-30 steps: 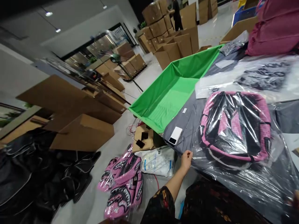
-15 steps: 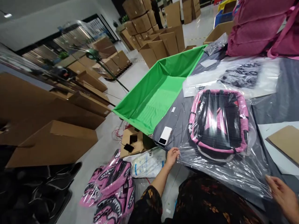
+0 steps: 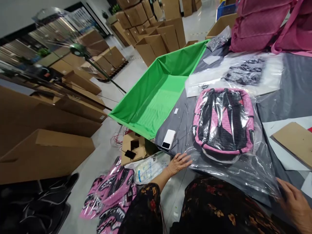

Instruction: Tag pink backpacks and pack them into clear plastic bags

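Note:
A pink-and-black backpack [image 3: 225,122] lies inside a clear plastic bag [image 3: 262,165] on the dark grey table cover. The bag's loose end spreads toward me over the table's front edge. My left hand [image 3: 179,163] is open at the bag's near left corner, fingers spread and palm down. At the near right corner, my right hand [image 3: 293,201] has its fingers stretched out along the plastic; it is partly blurred. A white power bank [image 3: 168,139] lies left of the backpack, close to my left hand.
A green fabric bin [image 3: 158,97] adjoins the table's left side. Behind the backpack lie printed white plastic bags [image 3: 207,86] and stacked pink bags [image 3: 260,26]. Cardboard [image 3: 293,139] lies at right. Wrapped pink backpacks [image 3: 109,191] and a cardboard box [image 3: 133,146] are on the floor at left.
Both hands have loosened from pinching the bag's corners, and their fingers are now stretched out. The plastic lies slacker around the backpack. The view has shifted slightly.

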Tool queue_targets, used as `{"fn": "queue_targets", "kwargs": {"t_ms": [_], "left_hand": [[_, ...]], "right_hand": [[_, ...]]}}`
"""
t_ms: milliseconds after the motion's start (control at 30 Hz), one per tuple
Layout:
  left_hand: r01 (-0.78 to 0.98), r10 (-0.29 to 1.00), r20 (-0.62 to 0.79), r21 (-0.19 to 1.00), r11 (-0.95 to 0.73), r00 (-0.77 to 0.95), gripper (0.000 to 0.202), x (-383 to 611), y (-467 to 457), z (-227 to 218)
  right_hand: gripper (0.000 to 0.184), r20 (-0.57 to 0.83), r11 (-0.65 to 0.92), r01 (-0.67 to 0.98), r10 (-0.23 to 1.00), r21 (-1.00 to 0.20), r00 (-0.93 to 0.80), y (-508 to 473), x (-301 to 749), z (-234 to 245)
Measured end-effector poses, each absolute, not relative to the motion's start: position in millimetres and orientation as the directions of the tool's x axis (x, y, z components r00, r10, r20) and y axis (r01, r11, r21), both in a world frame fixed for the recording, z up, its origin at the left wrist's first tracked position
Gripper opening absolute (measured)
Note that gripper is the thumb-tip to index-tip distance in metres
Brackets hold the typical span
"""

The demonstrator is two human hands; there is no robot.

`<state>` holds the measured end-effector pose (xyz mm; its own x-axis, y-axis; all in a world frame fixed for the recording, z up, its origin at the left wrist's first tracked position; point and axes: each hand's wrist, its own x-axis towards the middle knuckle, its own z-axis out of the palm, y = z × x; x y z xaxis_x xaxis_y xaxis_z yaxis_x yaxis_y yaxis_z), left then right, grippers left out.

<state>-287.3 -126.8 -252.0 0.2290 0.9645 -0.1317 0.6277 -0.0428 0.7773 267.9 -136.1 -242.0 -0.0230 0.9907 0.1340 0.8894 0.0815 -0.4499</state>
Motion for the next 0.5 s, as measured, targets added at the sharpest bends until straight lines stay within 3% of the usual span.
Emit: {"fn": "queue_targets", "kwargs": {"t_ms": [133, 233, 333, 400, 500], "left_hand": [[0.593, 0.933, -0.104, 0.794, -0.131, 0.346, 0.027, -290.0, -115.9, -253.2], [0.579, 0.961, -0.076, 0.810, -0.096, 0.266, 0.030, -292.2, -111.7, -254.1], [0.542, 0.985, -0.079, 0.840, -0.016, 0.152, 0.045, -291.1, -112.3, -251.8], [0.502, 0.991, -0.092, 0.864, 0.032, 0.096, 0.055, -288.0, -113.1, -248.7], [0.440, 0.994, -0.104, 0.894, 0.085, 0.019, 0.067, -279.5, -110.6, -245.7]], "right_hand": [[0.034, 0.058, 0.078, 0.808, 0.997, -0.583, -0.055, -132.4, 271.3, -232.4], [0.044, -0.127, -0.120, 0.675, 0.991, -0.728, 0.039, -125.3, 272.1, -216.5], [0.050, -0.289, -0.367, 0.577, 0.930, -0.730, 0.226, -118.8, 259.0, -195.2], [0.050, -0.287, -0.436, 0.534, 0.895, -0.724, 0.341, -114.0, 241.1, -185.0], [0.047, -0.129, -0.392, 0.474, 0.859, -0.789, 0.495, -101.9, 210.4, -184.7]]}}
